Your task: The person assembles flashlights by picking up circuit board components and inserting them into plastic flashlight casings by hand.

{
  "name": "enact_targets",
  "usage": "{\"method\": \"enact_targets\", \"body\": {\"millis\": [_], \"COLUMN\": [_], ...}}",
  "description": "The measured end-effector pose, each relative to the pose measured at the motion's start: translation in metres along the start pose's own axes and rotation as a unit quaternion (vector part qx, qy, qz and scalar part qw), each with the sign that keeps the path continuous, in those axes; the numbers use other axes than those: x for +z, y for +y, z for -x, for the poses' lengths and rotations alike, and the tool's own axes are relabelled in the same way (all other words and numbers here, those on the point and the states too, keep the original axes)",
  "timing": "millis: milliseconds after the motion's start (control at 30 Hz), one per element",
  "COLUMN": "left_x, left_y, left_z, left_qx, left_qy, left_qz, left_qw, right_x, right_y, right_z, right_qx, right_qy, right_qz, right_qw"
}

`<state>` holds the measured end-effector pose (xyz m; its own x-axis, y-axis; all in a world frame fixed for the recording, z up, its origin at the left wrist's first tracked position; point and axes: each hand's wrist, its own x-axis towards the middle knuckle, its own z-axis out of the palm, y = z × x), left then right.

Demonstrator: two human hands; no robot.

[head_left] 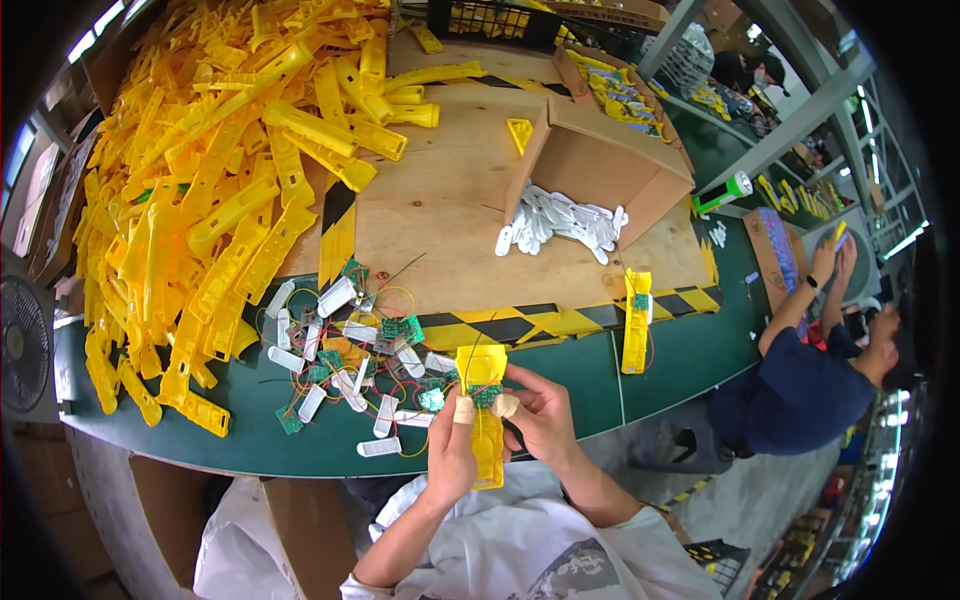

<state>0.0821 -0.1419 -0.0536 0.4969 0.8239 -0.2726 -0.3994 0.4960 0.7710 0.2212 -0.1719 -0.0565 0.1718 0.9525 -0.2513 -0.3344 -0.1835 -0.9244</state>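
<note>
A green worktop [300, 456] spreads before me, bearing a big heap of yellow plastic shells [220, 180] on the left and a tipped cardboard box [625, 160] of white pieces. At its near edge, the left hand [455, 450] and right hand [542, 415] grasp one yellow casing [487, 452], held between them. A small green circuit board [486, 395] lies at its upper part, between the covered thumbs.

Pretty brightly lit overall, tbh. Strip lights [906, 242] at the right are blown out, the cardboard box [600, 165] is softly shaded inside, the green table [250, 442] is badly bowed by the fisheye, and the corners are blacked out.
</note>
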Motion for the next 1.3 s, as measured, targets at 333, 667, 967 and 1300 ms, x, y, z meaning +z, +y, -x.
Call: {"method": "enact_targets", "body": {"millis": [333, 667, 967, 1300], "left_x": [-0.024, -0.03, -0.031, -0.031], "left_y": [0.011, 0.026, 0.029, 0.022], "left_z": [0.001, -0.012, -0.013, -0.017], "left_qx": [0.068, 0.106, 0.138, 0.186], "left_qy": [0.063, 0.02, 0.064, 0.062], "left_qz": [0.052, 0.05, -0.039, -0.213], "left_qw": [0.994, 0.993, 0.988, 0.957], "right_x": [-0.03, -0.026, 0.03, 0.022], "right_y": [-0.045, -0.057, -0.037, -0.029], "right_z": [-0.102, -0.179, -0.04, -0.026], "right_qx": [-0.124, -0.078, -0.039, -0.029], "right_qy": [0.137, 0.177, -0.005, -0.025], "right_qz": [0.461, 0.619, 0.244, 0.196], "right_qw": [0.868, 0.761, 0.969, 0.98]}}
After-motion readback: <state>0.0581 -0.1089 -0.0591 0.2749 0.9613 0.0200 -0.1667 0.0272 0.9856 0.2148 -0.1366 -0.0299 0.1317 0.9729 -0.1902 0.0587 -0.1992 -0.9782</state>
